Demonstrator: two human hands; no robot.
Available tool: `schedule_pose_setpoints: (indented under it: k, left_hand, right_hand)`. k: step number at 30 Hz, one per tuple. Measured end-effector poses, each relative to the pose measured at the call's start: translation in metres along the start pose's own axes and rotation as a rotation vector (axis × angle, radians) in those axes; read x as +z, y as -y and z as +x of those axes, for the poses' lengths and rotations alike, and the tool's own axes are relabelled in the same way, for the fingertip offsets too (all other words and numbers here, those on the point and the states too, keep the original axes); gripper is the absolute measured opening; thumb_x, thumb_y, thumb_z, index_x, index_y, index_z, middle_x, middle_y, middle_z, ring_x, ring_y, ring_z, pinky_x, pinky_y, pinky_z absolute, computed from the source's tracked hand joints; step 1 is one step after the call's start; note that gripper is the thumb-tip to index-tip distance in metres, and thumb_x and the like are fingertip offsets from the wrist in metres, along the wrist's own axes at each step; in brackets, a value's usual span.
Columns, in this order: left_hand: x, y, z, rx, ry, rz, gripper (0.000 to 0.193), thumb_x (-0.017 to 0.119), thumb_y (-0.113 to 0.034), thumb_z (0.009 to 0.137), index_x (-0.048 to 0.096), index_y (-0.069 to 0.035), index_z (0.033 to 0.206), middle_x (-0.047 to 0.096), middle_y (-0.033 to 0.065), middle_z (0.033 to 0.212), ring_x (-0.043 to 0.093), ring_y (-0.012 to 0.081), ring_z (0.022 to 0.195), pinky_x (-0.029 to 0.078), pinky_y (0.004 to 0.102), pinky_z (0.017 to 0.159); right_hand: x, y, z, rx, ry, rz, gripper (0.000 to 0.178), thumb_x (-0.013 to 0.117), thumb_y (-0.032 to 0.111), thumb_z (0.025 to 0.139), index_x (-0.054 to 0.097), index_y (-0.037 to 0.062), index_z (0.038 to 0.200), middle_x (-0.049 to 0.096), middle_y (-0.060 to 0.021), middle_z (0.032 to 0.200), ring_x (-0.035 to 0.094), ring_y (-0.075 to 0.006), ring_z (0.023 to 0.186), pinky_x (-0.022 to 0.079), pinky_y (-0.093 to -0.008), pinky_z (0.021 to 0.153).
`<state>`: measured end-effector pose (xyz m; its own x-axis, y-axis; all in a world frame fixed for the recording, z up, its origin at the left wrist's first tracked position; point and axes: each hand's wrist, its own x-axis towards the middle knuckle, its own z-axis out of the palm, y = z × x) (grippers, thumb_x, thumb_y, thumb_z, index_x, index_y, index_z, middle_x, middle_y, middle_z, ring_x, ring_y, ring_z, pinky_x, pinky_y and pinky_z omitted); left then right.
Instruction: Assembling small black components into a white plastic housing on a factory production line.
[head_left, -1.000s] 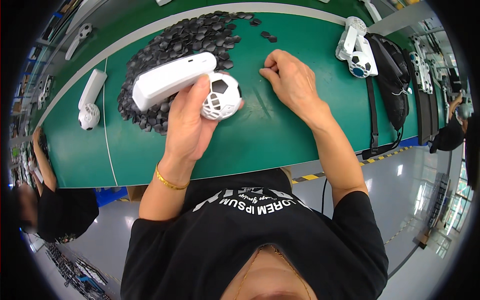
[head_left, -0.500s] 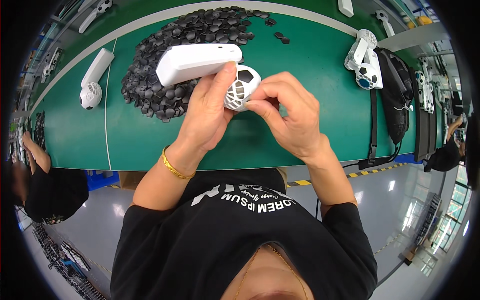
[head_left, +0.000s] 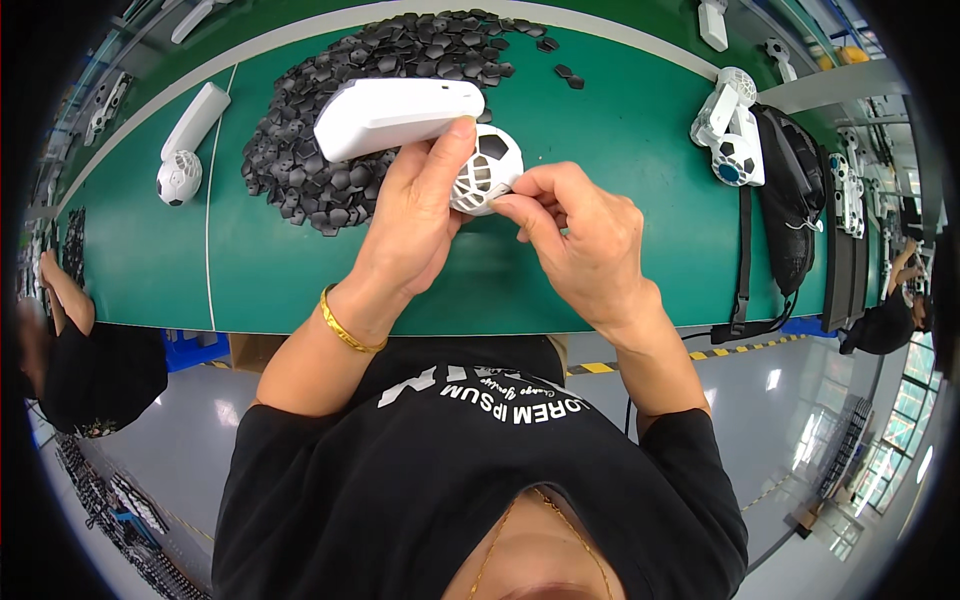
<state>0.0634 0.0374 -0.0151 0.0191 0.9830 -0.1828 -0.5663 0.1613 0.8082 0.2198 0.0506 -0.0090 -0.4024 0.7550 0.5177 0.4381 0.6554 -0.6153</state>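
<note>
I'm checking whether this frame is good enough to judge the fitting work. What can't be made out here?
- Head view: what the right hand pinches against the fan's ball head is hidden by its fingertips.
- The fan's underside is hidden by the left hand.
- Single pieces in the black pile are too small to tell apart.
- The bench's far items are bent and cut off at the rim.
</note>
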Motion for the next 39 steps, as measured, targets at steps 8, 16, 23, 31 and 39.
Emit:
schedule_pose_setpoints:
  k: [8, 16, 23, 31, 39]
  left_hand:
    - [-0.002, 0.0, 0.0, 0.01, 0.001, -0.016, 0.04, 0.05, -0.035, 0.1, 0.049, -0.001, 0.12, 0.059, 0.0042, 0.101, 0.06, 0.0098, 0.089, 0.051, 0.0266, 0.073]
    - [-0.003, 0.001, 0.0, -0.009, -0.003, -0.044, 0.04, 0.05, -0.036, 0.1, 0.05, -0.001, 0.119, 0.059, 0.0044, 0.101, 0.06, 0.01, 0.089, 0.052, 0.0277, 0.074]
    - [-0.003, 0.002, 0.001, -0.016, -0.037, -0.035, 0.042, 0.05, -0.037, 0.099, 0.049, -0.001, 0.12, 0.059, 0.0046, 0.102, 0.06, 0.0106, 0.089, 0.052, 0.0283, 0.074]
    - [-0.007, 0.002, 0.002, -0.031, -0.005, -0.035, 0.041, 0.05, -0.036, 0.1, 0.049, -0.001, 0.12, 0.059, 0.0051, 0.103, 0.06, 0.0117, 0.09, 0.052, 0.029, 0.075]
    - [-0.001, 0.003, 0.002, -0.005, -0.059, -0.124, 0.039, 0.047, -0.038, 0.101, 0.05, -0.002, 0.116, 0.06, 0.0059, 0.103, 0.06, 0.0129, 0.09, 0.052, 0.0322, 0.078]
  right_hand:
    - [0.004, 0.001, 0.003, -0.058, -0.061, 0.029, 0.014, 0.074, 0.002, 0.079, 0.062, 0.0009, 0.086, 0.065, -0.0067, 0.076, 0.063, -0.0134, 0.063, 0.051, -0.0249, 0.054]
    - [0.005, -0.002, 0.008, -0.042, -0.048, 0.139, 0.017, 0.075, -0.003, 0.075, 0.062, 0.0005, 0.086, 0.063, -0.0077, 0.082, 0.061, -0.0148, 0.066, 0.049, -0.026, 0.056]
    - [0.004, -0.011, 0.009, -0.084, -0.015, 0.148, 0.018, 0.075, -0.003, 0.074, 0.062, 0.0009, 0.086, 0.063, -0.0073, 0.082, 0.06, -0.0157, 0.065, 0.048, -0.026, 0.054]
    - [-0.001, -0.015, 0.019, -0.248, 0.05, 0.067, 0.018, 0.075, -0.002, 0.074, 0.062, 0.0015, 0.085, 0.063, -0.007, 0.08, 0.06, -0.0161, 0.063, 0.048, -0.0259, 0.052]
    - [0.006, -0.004, 0.012, 0.049, 0.042, 0.115, 0.015, 0.074, 0.002, 0.079, 0.06, 0.0014, 0.084, 0.064, -0.0057, 0.077, 0.061, -0.0115, 0.064, 0.048, -0.0227, 0.055]
